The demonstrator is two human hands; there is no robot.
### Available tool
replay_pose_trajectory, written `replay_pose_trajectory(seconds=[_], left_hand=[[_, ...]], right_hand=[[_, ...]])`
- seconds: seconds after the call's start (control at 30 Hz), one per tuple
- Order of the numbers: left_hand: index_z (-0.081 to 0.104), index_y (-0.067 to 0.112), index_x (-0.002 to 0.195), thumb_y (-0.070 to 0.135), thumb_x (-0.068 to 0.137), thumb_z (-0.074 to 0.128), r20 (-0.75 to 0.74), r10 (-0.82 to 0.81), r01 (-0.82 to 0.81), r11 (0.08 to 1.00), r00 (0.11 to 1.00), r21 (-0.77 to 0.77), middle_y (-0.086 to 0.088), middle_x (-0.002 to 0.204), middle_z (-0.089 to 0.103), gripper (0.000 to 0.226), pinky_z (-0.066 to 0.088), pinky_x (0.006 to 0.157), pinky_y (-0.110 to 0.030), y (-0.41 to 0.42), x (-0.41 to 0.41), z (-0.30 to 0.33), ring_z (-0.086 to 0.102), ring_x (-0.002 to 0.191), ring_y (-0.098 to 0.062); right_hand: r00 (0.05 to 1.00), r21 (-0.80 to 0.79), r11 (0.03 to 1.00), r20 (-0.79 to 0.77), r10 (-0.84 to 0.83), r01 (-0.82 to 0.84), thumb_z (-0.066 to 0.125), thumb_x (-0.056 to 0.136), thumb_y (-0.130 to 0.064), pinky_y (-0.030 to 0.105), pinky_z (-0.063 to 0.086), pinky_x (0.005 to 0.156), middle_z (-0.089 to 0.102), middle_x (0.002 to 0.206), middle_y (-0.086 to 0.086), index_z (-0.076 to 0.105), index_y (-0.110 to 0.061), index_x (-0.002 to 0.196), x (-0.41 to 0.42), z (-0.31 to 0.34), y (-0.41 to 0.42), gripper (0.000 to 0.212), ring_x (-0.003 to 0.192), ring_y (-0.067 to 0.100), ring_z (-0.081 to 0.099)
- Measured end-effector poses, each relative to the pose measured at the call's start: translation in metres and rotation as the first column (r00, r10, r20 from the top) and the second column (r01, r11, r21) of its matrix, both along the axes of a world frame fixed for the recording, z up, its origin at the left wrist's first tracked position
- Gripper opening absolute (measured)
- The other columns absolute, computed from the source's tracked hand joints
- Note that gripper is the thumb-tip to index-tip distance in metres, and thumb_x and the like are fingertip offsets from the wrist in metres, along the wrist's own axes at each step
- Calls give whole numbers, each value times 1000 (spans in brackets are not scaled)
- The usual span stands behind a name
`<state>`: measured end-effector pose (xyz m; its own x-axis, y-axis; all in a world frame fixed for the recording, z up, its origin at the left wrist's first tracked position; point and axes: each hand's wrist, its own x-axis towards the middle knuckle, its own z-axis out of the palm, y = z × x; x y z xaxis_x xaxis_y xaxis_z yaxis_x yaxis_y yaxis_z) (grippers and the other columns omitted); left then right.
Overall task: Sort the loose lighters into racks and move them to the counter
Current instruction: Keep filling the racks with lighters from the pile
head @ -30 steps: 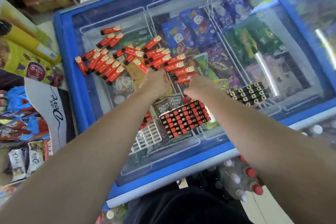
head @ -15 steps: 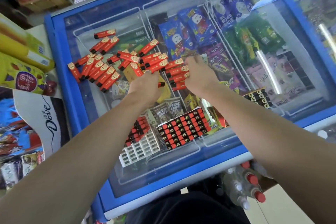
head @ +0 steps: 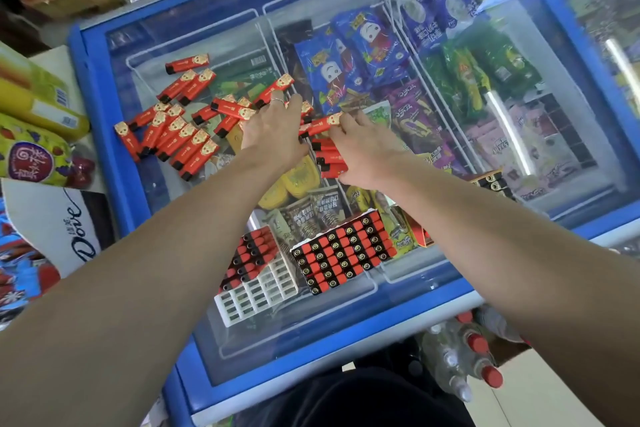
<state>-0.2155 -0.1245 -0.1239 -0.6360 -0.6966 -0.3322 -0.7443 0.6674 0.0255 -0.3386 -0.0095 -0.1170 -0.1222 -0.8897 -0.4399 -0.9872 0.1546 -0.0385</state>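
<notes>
Many loose red lighters (head: 180, 139) with gold ends lie scattered on the glass lid of the blue chest freezer (head: 104, 121). My left hand (head: 273, 135) lies palm down over several of them, fingers stretched forward. My right hand (head: 363, 149) is just to its right, and its curled fingertips pinch the gold end of one red lighter (head: 320, 124) that bridges the gap between the hands. More lighters (head: 329, 159) lie under the right palm. Nearer me stand a half-filled white rack (head: 256, 291) and a full rack (head: 343, 250).
Another filled rack (head: 491, 182) peeks out behind my right forearm. Snack packets (head: 31, 156) and a Dove display (head: 59, 229) crowd the left side. Bottles with red caps (head: 478, 357) stand below the freezer's front edge. Ice-cream packs show through the glass.
Both hands have moved forward over the lighter pile and closer together. The right hand has shifted left onto a lighter. The camera has tilted nearer the freezer.
</notes>
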Motion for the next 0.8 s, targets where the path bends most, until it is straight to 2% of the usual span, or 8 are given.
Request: replay_pose_trajectory(seconds=[0.13,0.2,0.3,0.4,0.5,0.6,0.7,0.8], left_hand=[[39,11,135,40,88,80,26,-8,8,1000,1000,13,-15,114,61,69,46,66,-42,-6,-1,-1,59,94,-32],[41,12,134,42,89,78,34,-26,25,999,999,33,-13,110,61,65,43,66,-42,-7,-1,-3,56,94,-31],[43,13,135,38,93,74,54,-53,52,998,997,30,-15,117,61,58,46,73,-45,-6,-2,-4,58,110,-36],[45,10,138,31,100,67,71,-70,70,998,995,7,-16,124,60,49,48,83,-47,0,0,-4,56,118,-37],[50,10,130,31,103,62,12,-30,30,999,999,45,-14,116,62,37,46,73,-42,5,6,-6,61,104,-34],[52,12,108,31,101,61,-192,257,-197,938,947,286,-7,92,61,22,50,63,-39,8,17,-2,63,81,-28],[56,13,106,16,97,61,-362,652,-339,697,667,632,-5,89,64,10,51,54,-26,18,28,17,62,70,-15],[54,16,96,11,95,60,-337,827,-283,490,450,824,-4,77,62,8,49,56,-26,36,46,35,59,64,-13]], right_hand=[[999,85,996,21,-32,30,72,93,-34,47,33,118,47,148,16,46,-10,146,5,6,2,63,138,32,45],[998,126,991,35,-50,45,67,95,-27,47,35,116,49,145,16,51,-12,139,8,13,4,49,124,31,58],[991,143,984,75,-114,102,67,92,-21,45,49,99,48,146,17,53,-14,136,11,12,7,47,103,30,66],[905,136,943,269,-329,302,65,88,-16,29,50,71,53,134,9,53,-13,131,6,0,11,45,82,17,60],[617,230,815,555,-558,531,61,89,-11,30,52,56,59,120,12,51,-12,129,0,-2,15,41,75,13,62],[210,362,675,765,-609,643,64,96,-14,27,52,54,65,99,13,59,-8,121,-1,10,20,26,74,20,64],[-92,456,597,837,-539,660,63,101,-25,22,47,52,61,94,8,59,-8,124,9,31,31,29,71,15,57],[-193,482,593,853,-484,645,65,99,-37,27,49,63,55,92,3,56,-11,129,28,49,45,41,67,10,52]])
